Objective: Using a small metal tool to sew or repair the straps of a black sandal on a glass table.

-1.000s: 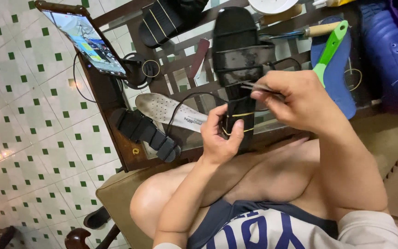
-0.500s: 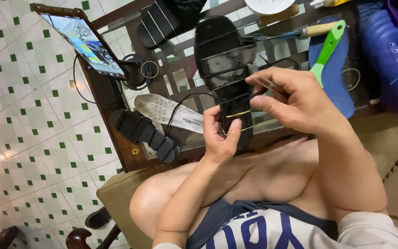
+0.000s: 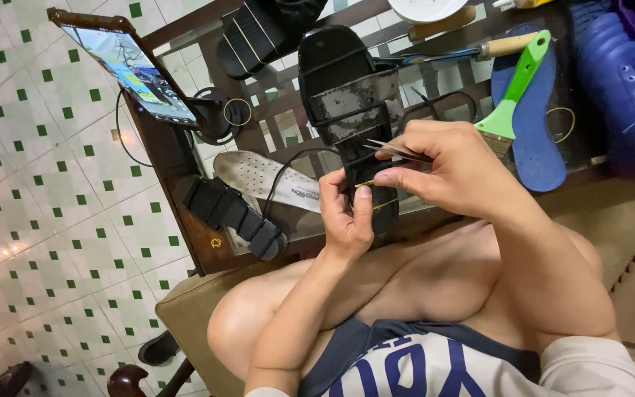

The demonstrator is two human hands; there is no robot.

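While your left hand (image 3: 347,220) grips the heel end of the black sandal (image 3: 350,110), fingers wrapped tight around its edge and thumb pressed up against the sole, your right hand (image 3: 450,165) has its fingers pinched together on a thin metal needle-like tool (image 3: 395,149) just above the same spot. You hold the sandal over your knees, its toe pointing away toward the dark wooden table (image 3: 185,220). A yellowish thread (image 3: 376,206) runs across the sole between your two hands. Just left of the sandal a grey insole (image 3: 259,176) lies on the table, with a black strap piece (image 3: 233,215) beside it. A green-handled brush (image 3: 512,95) rests on a blue sole (image 3: 538,140) to your right, and a phone (image 3: 130,70) stands propped at the table's far left corner
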